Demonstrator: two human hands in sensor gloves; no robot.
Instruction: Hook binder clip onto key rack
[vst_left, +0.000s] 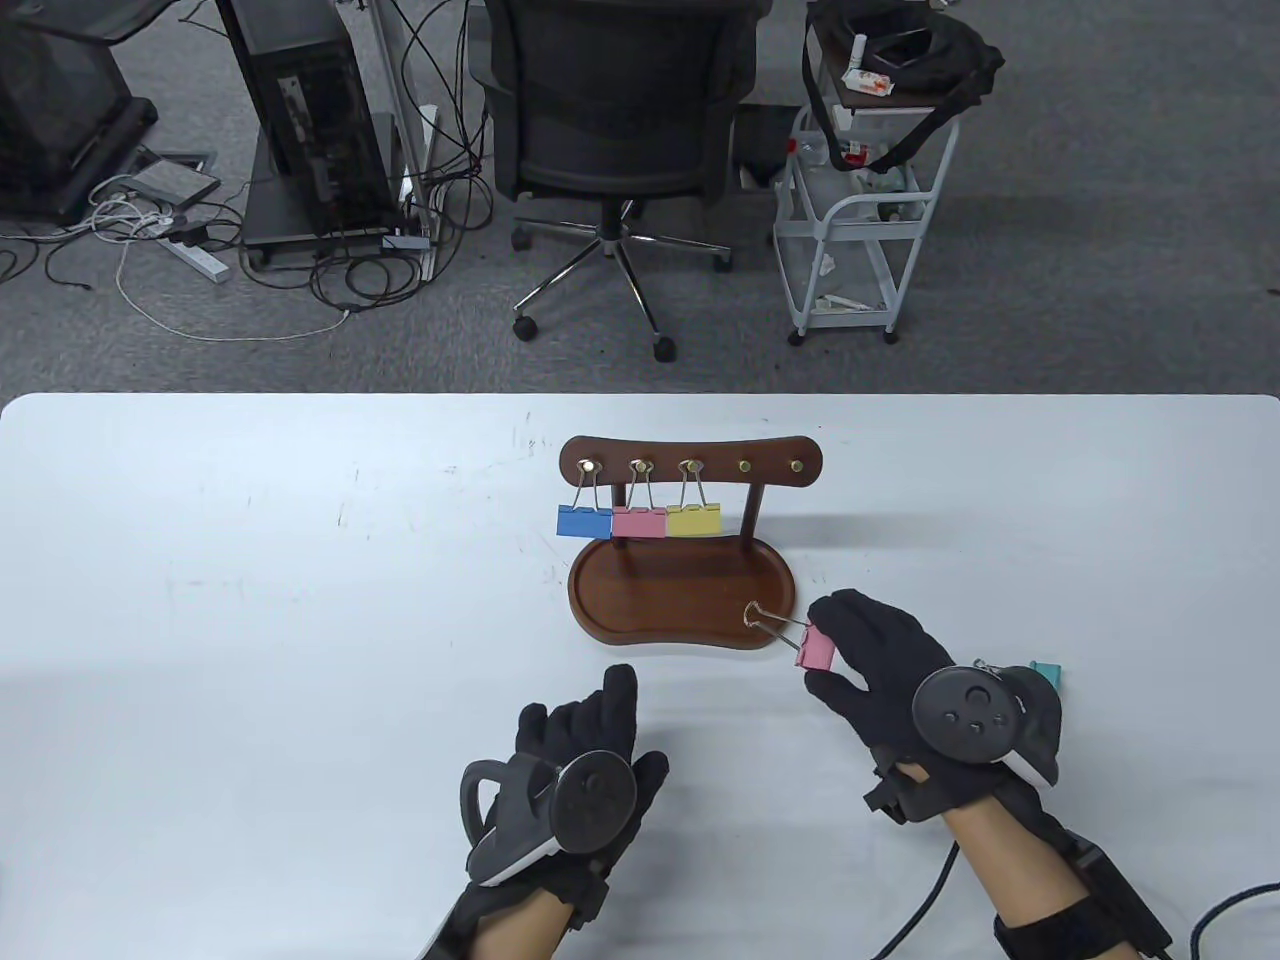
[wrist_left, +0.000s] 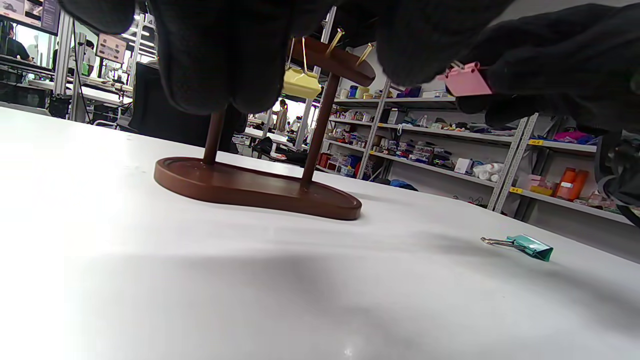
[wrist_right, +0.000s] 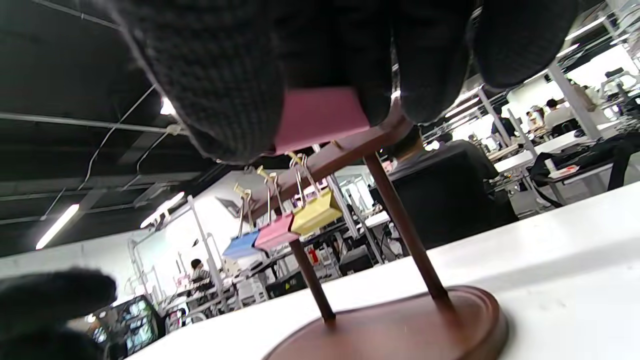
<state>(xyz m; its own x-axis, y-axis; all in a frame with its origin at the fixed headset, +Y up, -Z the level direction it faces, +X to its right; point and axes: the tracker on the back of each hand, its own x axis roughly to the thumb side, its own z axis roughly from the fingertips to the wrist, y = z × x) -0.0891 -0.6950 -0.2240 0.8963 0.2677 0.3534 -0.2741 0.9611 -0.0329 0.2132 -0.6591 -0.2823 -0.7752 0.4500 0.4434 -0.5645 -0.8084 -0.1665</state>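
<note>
A brown wooden key rack (vst_left: 692, 462) stands on an oval tray base (vst_left: 680, 600) mid-table. Blue (vst_left: 584, 520), pink (vst_left: 637, 521) and yellow (vst_left: 693, 518) binder clips hang on its three left hooks; the two right hooks (vst_left: 771, 466) are bare. My right hand (vst_left: 838, 648) pinches another pink binder clip (vst_left: 817, 649) by its body, its wire handle (vst_left: 765, 620) pointing at the tray's right end. This clip also shows in the right wrist view (wrist_right: 320, 116) and the left wrist view (wrist_left: 466, 81). My left hand (vst_left: 590, 730) rests flat on the table, empty.
A teal binder clip (vst_left: 1047, 673) lies on the table just right of my right hand; it also shows in the left wrist view (wrist_left: 530, 246). An office chair (vst_left: 610, 130) and a white cart (vst_left: 860, 220) stand beyond the table's far edge.
</note>
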